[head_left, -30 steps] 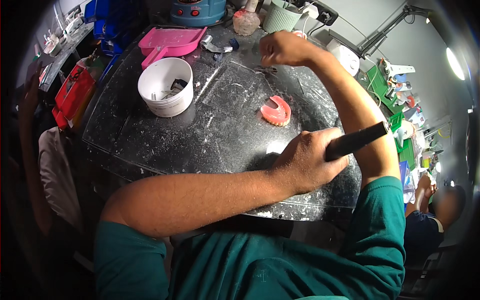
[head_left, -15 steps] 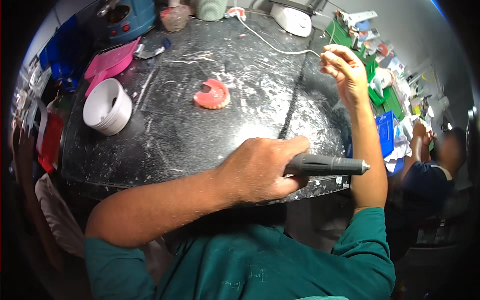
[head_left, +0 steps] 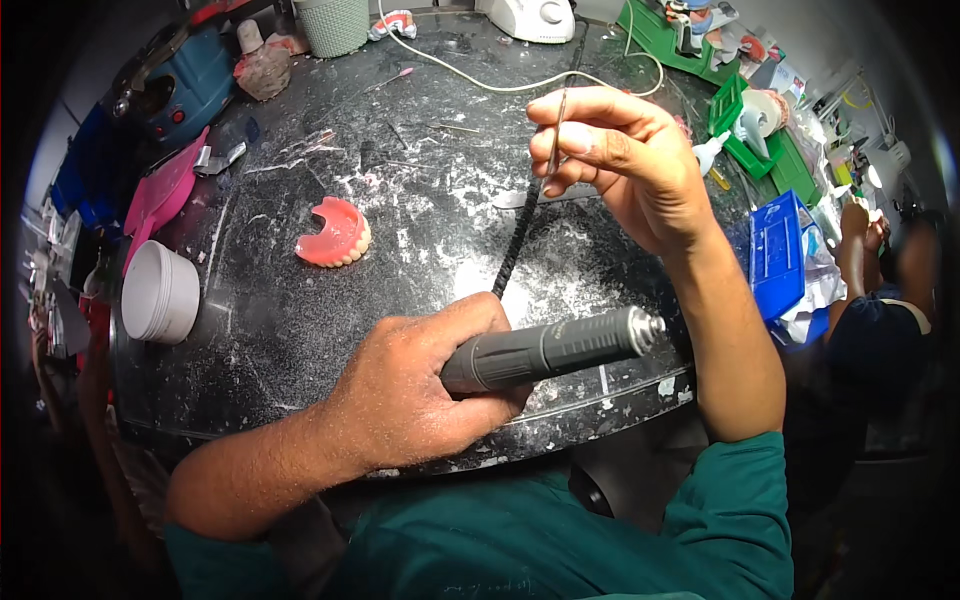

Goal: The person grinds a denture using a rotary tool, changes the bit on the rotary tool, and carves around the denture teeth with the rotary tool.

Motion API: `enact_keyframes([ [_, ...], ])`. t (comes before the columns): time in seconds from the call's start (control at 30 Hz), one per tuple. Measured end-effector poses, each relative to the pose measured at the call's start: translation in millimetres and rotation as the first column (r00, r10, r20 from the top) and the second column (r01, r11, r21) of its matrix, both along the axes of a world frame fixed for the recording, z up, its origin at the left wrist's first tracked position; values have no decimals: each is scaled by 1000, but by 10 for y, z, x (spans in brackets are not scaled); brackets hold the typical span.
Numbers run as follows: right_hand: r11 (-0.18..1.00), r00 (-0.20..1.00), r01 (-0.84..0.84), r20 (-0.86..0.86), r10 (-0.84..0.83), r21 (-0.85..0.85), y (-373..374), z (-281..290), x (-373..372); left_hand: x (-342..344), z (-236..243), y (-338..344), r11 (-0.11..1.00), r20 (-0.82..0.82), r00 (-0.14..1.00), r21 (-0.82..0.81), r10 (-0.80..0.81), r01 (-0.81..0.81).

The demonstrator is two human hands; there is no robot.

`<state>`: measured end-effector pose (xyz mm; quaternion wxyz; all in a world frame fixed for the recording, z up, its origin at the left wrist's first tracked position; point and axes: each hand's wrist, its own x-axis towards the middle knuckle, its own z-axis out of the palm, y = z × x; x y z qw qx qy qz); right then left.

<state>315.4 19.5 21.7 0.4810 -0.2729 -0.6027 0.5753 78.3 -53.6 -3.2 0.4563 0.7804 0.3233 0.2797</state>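
Note:
My left hand [head_left: 400, 385] is wrapped round a dark grey rotary handpiece [head_left: 545, 350], its metal nose tilted toward the right and holding no visible bit. A black ribbed cord [head_left: 517, 240] runs from behind my left hand to the back of the table. Above the handpiece, my right hand [head_left: 640, 165] pinches a thin metal rod [head_left: 555, 150] between thumb and fingertips; its exact kind is too small to tell. A pink denture [head_left: 335, 238] with pale teeth lies on the black table [head_left: 290, 340], left of and beyond my left hand, touched by neither hand.
At the left stand a white tub [head_left: 160, 290], a pink dustpan [head_left: 165, 200] and a blue machine [head_left: 180, 85]. A white control box [head_left: 530, 18] with a pale cord stands at the back. Green trays [head_left: 680, 45] and a blue bin [head_left: 778, 255] line the right side, where another person works.
My right hand has come left and closer to the handpiece, and the thin rod now shows in it. The handpiece has tilted upward. The view has shifted, so the table's things appear further left.

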Motion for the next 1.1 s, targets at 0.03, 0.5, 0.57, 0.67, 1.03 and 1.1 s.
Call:
enact_keyframes([
  [0.03,1000,1000,-11,8,11,6,-7,23,2,3,27,1,1000,-4,1000,1,-3,3],
  [0.5,974,990,126,-94,-110,189,-122,93,-107,42,3,74,935,162,963,-319,215,-155],
  [0.57,957,985,168,-68,-157,234,-163,110,-167,41,20,67,929,155,960,-326,234,-174],
  [0.67,953,977,205,-101,-186,222,-170,118,-190,33,39,63,923,145,959,-337,245,-185],
  [1.03,984,986,93,-150,-70,153,-137,90,-129,39,15,61,939,193,952,-296,239,-176],
  [1.1,979,985,143,-120,-126,144,-167,99,-136,35,43,79,919,152,956,-348,251,-185],
])
